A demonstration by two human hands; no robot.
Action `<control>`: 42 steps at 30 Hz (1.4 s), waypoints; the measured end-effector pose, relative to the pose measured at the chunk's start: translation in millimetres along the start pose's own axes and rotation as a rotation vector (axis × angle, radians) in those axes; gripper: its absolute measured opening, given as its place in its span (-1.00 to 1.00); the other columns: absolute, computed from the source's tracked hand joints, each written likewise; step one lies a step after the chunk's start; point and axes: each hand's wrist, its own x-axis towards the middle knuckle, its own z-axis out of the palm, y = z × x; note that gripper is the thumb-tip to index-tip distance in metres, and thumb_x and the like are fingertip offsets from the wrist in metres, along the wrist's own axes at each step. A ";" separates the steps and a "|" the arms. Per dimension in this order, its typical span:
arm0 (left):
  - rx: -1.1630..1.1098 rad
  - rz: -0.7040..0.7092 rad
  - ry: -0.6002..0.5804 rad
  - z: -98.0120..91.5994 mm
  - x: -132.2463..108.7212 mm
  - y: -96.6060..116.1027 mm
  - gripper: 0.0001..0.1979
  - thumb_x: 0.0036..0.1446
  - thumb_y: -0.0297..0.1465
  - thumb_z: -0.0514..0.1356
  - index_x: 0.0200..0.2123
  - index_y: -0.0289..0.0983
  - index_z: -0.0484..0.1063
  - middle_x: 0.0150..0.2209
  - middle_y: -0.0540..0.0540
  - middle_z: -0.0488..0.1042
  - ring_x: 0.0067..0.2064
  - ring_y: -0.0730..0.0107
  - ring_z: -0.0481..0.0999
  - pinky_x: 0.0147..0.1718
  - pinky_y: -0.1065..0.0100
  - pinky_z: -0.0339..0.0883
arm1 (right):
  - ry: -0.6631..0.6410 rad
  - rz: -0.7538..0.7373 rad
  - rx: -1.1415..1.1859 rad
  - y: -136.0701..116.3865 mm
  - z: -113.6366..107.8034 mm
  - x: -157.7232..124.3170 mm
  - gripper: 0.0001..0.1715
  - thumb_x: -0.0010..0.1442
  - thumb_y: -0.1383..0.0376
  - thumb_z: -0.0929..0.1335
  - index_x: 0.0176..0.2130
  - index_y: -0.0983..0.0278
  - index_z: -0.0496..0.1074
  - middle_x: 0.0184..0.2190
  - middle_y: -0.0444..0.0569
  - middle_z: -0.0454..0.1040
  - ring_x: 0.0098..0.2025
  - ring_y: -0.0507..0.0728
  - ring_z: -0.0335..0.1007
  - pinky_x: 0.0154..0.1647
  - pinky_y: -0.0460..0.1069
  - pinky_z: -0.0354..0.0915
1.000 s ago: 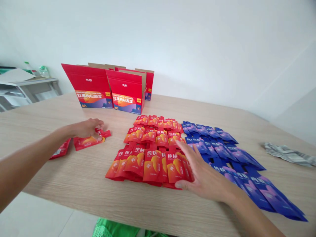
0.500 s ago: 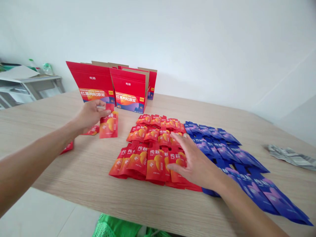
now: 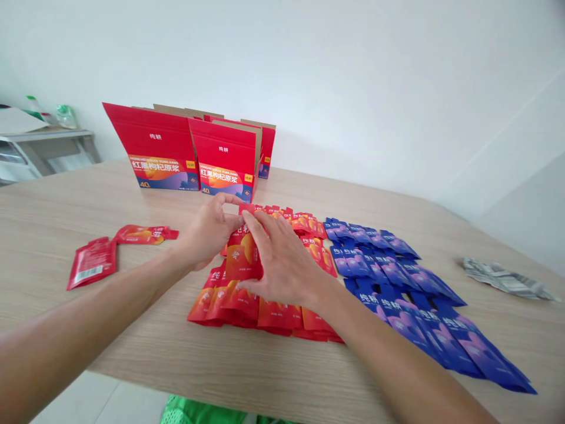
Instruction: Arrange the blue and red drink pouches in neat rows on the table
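Observation:
My left hand point(image 3: 212, 229) pinches the top corner of a red pouch point(image 3: 242, 253), held upright above the left part of the rows of red pouches point(image 3: 282, 315). Beside it, my right hand point(image 3: 282, 253) has its fingers apart; its fingertips are at the pouch's upper right edge, and whether they grip it cannot be made out. Rows of blue pouches point(image 3: 397, 268) lie to the right of the red ones. Two loose red pouches lie on the left, one point(image 3: 143, 234) partly against the other point(image 3: 95, 261), which shows a barcode.
Open red cartons point(image 3: 225, 171) stand at the back left, near the wall. A striped grey cloth point(image 3: 507, 278) lies at the right of the wooden table point(image 3: 176, 341). A side table point(image 3: 48, 136) with a bottle and bag stands far left. Green fabric point(image 3: 198, 411) shows below.
My left hand has carried the red pouch rightward from beside the cartons to above the red rows. My right hand has moved left to meet it. The view has shifted slightly.

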 end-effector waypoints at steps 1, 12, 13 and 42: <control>-0.004 -0.005 0.004 0.3 1.0 -1.8 -0.41 0.02 -0.19 0.52 0.03 -0.09 0.33 -0.45 0.04 0.60 -0.42 0.10 0.67 -0.40 0.15 0.55 | 0.004 0.001 0.002 0.8 1.1 -0.1 0.59 0.06 -0.06 0.68 0.63 0.15 -0.23 0.53 0.35 0.09 0.58 0.56 0.00 0.58 0.58 -0.05; -0.130 -0.138 -0.006 7.1 7.7 -8.2 -0.51 0.05 -0.33 0.50 -0.04 -0.13 0.33 -0.48 0.06 0.60 -0.44 0.19 0.67 -0.46 0.28 0.53 | -0.069 0.044 0.088 11.2 -0.9 4.0 0.50 0.05 -0.16 0.65 0.60 0.27 -0.06 0.50 0.36 0.19 0.50 0.54 0.16 0.56 0.54 0.04; -0.127 -0.134 -0.010 6.8 8.8 -9.0 -0.52 0.07 -0.32 0.50 -0.04 -0.13 0.34 -0.46 0.05 0.61 -0.42 0.18 0.69 -0.46 0.28 0.53 | -0.070 0.046 0.093 11.6 -0.2 4.2 0.49 0.06 -0.14 0.65 0.60 0.29 -0.06 0.50 0.37 0.19 0.51 0.53 0.16 0.56 0.52 0.05; 0.943 -0.207 0.442 -246.3 -13.3 -29.2 -0.66 0.17 -0.39 0.32 0.02 -0.21 0.42 -0.04 -0.12 0.74 -0.22 0.26 0.61 -0.15 0.34 0.40 | -0.286 0.578 0.075 229.9 24.7 45.0 0.57 0.02 -0.21 0.62 0.60 0.42 -0.06 0.49 0.47 0.22 0.49 0.55 0.27 0.51 0.35 0.25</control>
